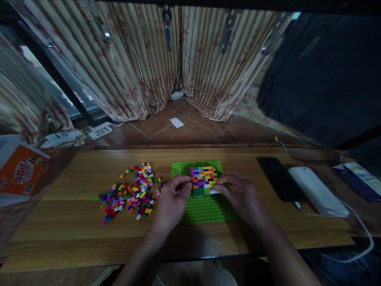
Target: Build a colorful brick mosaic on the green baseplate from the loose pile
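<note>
A block of small multicoloured toy bricks (204, 177), built in rows, stands on a green studded baseplate (196, 210). My left hand (173, 198) is at its left side, thumb and forefinger closed against the edge. From the right, my right hand (241, 195) has its thumb and fingertips closed on the block's lower right edge. Any single brick between my fingertips is too small to make out. Left of the baseplate lies a loose pile of bricks (143, 180) in many colours, partly spread toward my left forearm.
On the wooden table (74, 234), a black phone (279, 178) and a white power bank (317, 190) with a cable lie to the right. An orange-labelled box (22, 171) stands at the left. Striped curtains (143, 59) hang beyond the table, with papers (176, 122) on the tiled floor.
</note>
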`<state>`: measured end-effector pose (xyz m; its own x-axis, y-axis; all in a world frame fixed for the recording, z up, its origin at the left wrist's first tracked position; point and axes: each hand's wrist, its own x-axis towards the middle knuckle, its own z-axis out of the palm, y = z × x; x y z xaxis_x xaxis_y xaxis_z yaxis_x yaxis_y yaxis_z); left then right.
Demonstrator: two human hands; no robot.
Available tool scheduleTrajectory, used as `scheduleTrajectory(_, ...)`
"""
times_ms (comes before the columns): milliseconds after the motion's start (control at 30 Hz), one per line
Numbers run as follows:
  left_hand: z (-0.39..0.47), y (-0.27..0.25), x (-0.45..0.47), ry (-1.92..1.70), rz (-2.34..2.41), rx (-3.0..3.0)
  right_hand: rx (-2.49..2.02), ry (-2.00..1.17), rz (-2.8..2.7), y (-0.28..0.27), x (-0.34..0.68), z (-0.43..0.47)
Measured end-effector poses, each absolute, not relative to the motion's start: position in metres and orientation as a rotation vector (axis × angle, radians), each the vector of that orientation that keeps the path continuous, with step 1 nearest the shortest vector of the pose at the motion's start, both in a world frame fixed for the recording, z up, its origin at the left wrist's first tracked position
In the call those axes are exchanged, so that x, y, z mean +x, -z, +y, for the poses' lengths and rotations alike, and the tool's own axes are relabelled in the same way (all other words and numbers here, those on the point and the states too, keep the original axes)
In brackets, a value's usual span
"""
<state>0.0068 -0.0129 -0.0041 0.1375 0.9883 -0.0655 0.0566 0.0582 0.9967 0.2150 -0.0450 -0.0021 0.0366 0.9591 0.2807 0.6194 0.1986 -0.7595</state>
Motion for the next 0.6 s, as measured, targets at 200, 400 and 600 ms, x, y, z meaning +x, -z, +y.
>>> scheduleTrajectory(200,-0.0130,0.0046,0.0058,-1.020,1.181,1.271,-1.549,-0.689,-1.502,0.0042,0.2098,-0.0428)
scheduleTrajectory(400,-0.0126,0.0069,0.0053,-1.005,1.201,1.287,-1.614,-0.781,-1.274,0.0040,0.2149,-0.0413)
scheduleTrajectory(600,-0.0118,0.0076,0.0055,-0.998,1.203,1.303,-1.667,-0.746,-1.266,0.0026,0.2061,-0.0397)
